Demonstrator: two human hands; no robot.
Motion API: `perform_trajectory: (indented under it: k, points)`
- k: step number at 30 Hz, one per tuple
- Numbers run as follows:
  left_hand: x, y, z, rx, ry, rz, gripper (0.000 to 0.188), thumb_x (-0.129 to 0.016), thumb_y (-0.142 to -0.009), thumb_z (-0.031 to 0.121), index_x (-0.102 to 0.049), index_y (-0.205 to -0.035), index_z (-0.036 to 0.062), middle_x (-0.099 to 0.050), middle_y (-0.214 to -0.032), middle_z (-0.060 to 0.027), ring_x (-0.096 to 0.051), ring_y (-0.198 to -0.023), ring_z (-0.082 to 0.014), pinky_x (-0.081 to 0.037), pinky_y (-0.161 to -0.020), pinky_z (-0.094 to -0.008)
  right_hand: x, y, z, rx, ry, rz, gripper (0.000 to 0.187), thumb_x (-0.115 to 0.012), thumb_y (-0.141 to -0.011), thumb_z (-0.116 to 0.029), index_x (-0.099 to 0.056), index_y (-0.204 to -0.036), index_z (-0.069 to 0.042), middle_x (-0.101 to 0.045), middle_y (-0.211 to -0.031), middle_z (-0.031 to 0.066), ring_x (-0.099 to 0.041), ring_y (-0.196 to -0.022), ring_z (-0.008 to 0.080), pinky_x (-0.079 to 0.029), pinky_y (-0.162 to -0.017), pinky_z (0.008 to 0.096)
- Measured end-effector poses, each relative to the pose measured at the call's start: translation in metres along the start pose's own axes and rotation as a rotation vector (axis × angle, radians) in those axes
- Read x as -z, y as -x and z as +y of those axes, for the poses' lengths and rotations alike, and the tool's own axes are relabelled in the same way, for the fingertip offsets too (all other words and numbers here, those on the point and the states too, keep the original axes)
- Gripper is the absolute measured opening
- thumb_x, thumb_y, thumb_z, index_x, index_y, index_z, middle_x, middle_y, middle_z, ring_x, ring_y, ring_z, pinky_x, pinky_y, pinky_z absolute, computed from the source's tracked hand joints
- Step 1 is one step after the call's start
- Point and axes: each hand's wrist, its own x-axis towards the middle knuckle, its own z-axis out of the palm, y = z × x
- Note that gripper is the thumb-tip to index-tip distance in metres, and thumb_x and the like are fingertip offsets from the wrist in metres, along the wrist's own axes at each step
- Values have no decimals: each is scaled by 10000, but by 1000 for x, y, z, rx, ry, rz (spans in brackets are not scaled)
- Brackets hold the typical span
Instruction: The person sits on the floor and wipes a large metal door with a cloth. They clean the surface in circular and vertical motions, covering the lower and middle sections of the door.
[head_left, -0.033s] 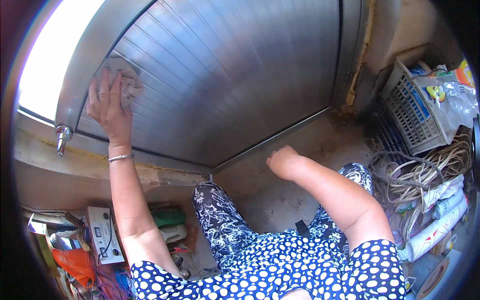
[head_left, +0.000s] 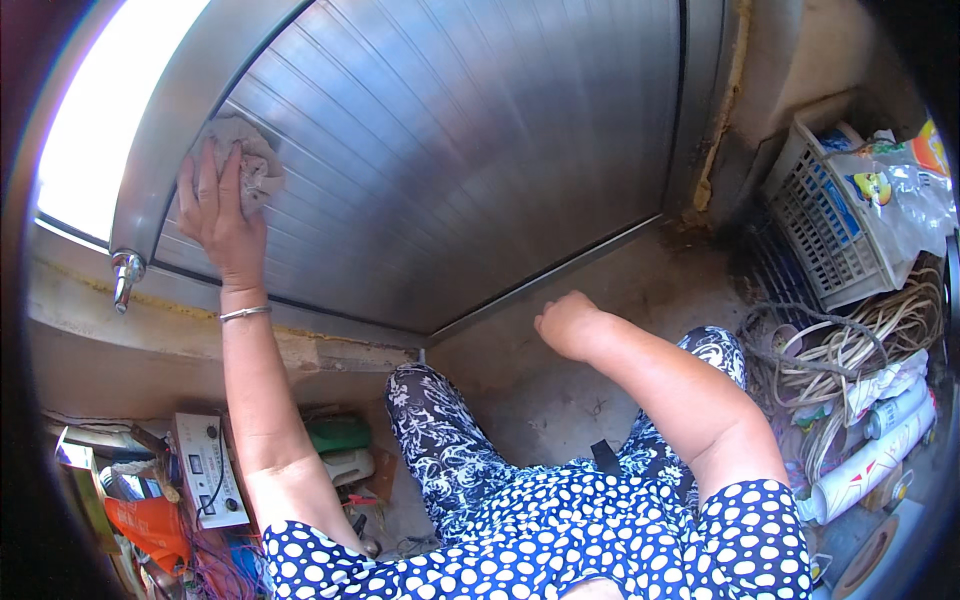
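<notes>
My left hand (head_left: 225, 225) reaches up to the lower left part of a grey ribbed metal door panel (head_left: 480, 150). Its fingers press a crumpled greyish cloth (head_left: 252, 165) flat against the ribs, close to the panel's left frame. A thin metal bracelet (head_left: 245, 313) circles that wrist. My right hand (head_left: 568, 325) is curled into a loose fist over the floor, apart from the door's lower edge, and nothing shows in it. The underside of this fist is hidden.
A metal tap-like fitting (head_left: 126, 275) juts out at the left. Below it lie a white control box (head_left: 210, 470), an orange bag (head_left: 150, 528) and tangled wires. On the right are a grey plastic crate (head_left: 825, 220), coiled cable (head_left: 890, 325) and a white tube (head_left: 860, 470).
My left hand has shifted very slightly to the right over the cloth. My right hand has stayed in place.
</notes>
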Motion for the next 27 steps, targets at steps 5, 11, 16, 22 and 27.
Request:
perform_trajectory:
  k: [5,11,16,22,27]
  points:
    - [-17,31,14,50,29,-55,578,-668,-621,64,-588,-1176,207,-451,-1368,-28,-391,-1222,-319,-313,-968,-459,2,4,-2,9,19,24,288,-568,-803,-127,-596,-1081,-57,-626,-1067,126,-626,-969,266,-481,-770,381]
    - [-36,100,48,-100,85,-169,427,-609,-732,107,-589,-1148,202,-479,-1349,-40,-399,-1238,-307,-295,-986,-479,0,5,-8,34,42,40,282,-573,-795,-129,-600,-1066,-55,-628,-1043,128,-623,-954,268,-477,-773,381]
    - [-48,153,78,-191,166,-344,269,-608,-821,206,-622,-1087,243,-476,-1356,39,-403,-1232,-219,-267,-994,-422,-1,5,-9,36,53,42,287,-572,-796,-131,-599,-1071,-54,-628,-1043,129,-617,-963,267,-471,-786,386]
    - [-59,209,107,-345,292,-457,214,-611,-827,211,-633,-1040,193,-480,-1342,57,-390,-1253,-173,-272,-998,-385,-4,-1,-8,32,24,20,275,-576,-790,-130,-608,-1052,-51,-631,-1036,129,-615,-965,266,-466,-795,386]
    - [-58,252,125,-319,372,-573,184,-602,-827,208,-644,-1003,175,-479,-1337,52,-380,-1263,-168,-279,-1004,-400,1,-4,-9,52,24,-19,276,-577,-785,-124,-611,-1048,-49,-633,-1028,133,-615,-966,266,-466,-801,384]
